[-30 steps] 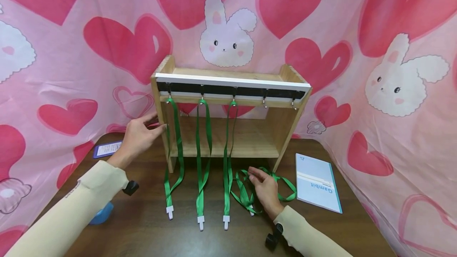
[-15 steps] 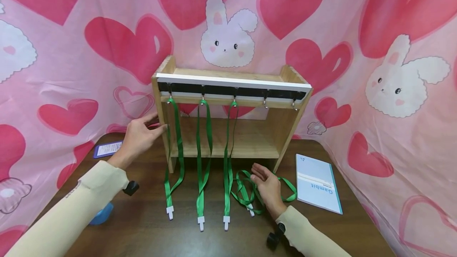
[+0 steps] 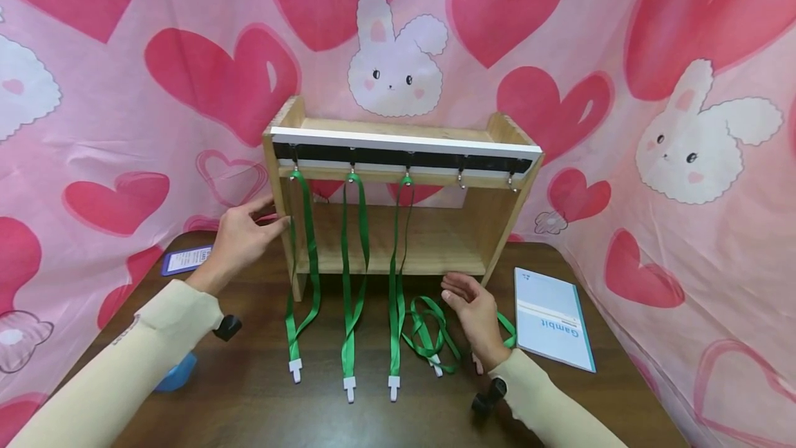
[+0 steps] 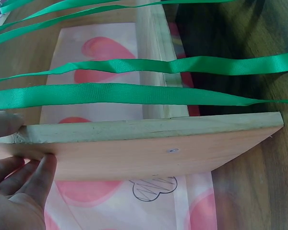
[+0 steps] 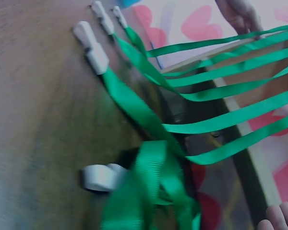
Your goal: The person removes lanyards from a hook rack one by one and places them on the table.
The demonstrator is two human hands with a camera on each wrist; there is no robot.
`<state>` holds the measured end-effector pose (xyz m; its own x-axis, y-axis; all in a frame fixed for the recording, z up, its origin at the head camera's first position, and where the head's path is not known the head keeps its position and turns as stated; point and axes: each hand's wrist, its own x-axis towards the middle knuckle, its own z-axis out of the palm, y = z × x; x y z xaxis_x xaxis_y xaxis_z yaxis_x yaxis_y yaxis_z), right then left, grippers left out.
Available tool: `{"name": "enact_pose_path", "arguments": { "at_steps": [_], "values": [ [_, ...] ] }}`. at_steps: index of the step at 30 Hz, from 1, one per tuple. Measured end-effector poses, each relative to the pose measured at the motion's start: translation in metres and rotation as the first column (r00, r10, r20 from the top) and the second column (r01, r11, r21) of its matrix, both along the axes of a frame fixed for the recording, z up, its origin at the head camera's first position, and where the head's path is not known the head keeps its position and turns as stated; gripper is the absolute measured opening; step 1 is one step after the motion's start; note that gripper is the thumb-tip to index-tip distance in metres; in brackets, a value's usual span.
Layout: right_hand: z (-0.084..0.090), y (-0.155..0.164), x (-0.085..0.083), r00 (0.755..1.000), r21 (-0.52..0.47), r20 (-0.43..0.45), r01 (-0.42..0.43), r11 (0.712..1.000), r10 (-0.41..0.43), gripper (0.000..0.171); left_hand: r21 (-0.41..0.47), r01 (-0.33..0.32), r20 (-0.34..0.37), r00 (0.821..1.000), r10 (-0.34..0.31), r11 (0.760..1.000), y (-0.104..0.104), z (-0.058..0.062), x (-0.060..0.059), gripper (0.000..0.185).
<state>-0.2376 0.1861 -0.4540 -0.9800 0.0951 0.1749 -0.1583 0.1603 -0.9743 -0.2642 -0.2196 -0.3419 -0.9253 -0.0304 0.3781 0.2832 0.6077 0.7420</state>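
Note:
A wooden rack [image 3: 497, 227] stands on the dark table with a row of hooks under its top rail. Three green lanyards [image 3: 351, 282] hang from the left hooks, their white clips [image 3: 349, 387] lying on the table. A loose green lanyard [image 3: 429, 337] lies tangled in front of the rack, seen close in the right wrist view as a bundle [image 5: 158, 187]. My left hand [image 3: 245, 237] rests with straight fingers [image 4: 36, 175] against the rack's left side panel [image 4: 149, 151]. My right hand [image 3: 475, 310] hovers relaxed just above the loose lanyard, holding nothing.
Two hooks [image 3: 461, 182] at the right of the rail carry nothing. A white and blue booklet [image 3: 550, 316] lies at the right, a blue card [image 3: 186, 259] at the back left, a blue object [image 3: 177, 372] near my left sleeve. Pink heart cloth [image 3: 684, 157] hangs behind and beside the table.
My right hand has lifted off the loose lanyard and moved up and to the right, toward the rack's foot. The left hand and the hanging lanyards have stayed put.

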Motion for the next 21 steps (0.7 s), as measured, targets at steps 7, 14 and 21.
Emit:
{"name": "enact_pose_path", "arguments": {
  "at_steps": [7,14,21],
  "values": [
    [0.026,0.006,-0.003,0.995,-0.094,-0.093,-0.055,0.994,0.046,0.032,-0.001,0.003,0.003,1.0,-0.003,1.0,0.0,0.0,0.001,0.061],
    [0.062,0.007,-0.002,0.972,-0.113,-0.188,-0.162,0.98,0.139,0.037,-0.003,-0.002,0.0,1.0,0.002,1.0,0.0,0.0,0.0,0.061],
    [0.094,0.006,-0.005,0.927,-0.036,-0.308,-0.238,0.971,0.216,0.039,-0.007,-0.005,-0.005,1.0,0.005,1.0,0.0,0.0,-0.001,0.061]
  ]
}}
